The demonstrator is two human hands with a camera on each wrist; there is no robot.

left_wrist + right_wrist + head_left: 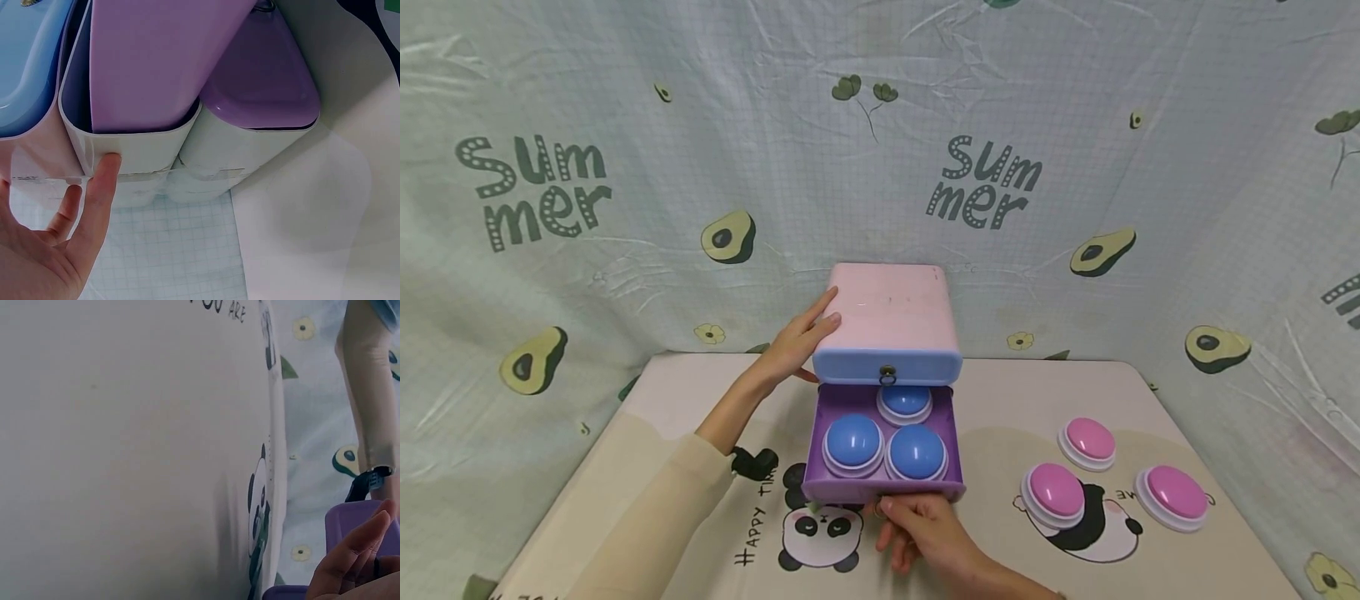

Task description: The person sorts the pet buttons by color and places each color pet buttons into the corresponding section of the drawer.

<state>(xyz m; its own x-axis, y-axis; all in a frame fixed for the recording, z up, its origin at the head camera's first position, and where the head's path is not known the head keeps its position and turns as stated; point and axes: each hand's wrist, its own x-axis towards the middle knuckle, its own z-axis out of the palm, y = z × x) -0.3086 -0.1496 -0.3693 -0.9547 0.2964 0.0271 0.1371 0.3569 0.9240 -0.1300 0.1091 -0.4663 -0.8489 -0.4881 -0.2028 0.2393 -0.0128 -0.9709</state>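
A small drawer cabinet (891, 308) with a pink top stands at the back of the table. Its blue top drawer (850, 367) is closed, while the purple drawer (820, 417) below is pulled out. Inside that drawer sit three blue dome push buttons (853, 440) on white bases, the rearmost partly hidden by the blue drawer. My left hand (790, 346) rests on the cabinet's left side with fingers spread, a fingertip touching the white casing (140, 150) in the left wrist view. With thumb and finger, my right hand (928, 529) pinches the ring pull (877, 507) on the purple drawer's front.
Three pink dome push buttons (1057, 490) lie on the table to the right. Another purple drawer (269, 87), closed, forms the lowest tier. A printed cloth (880, 192) hangs right behind the cabinet. The table mat (760, 575) carries panda drawings.
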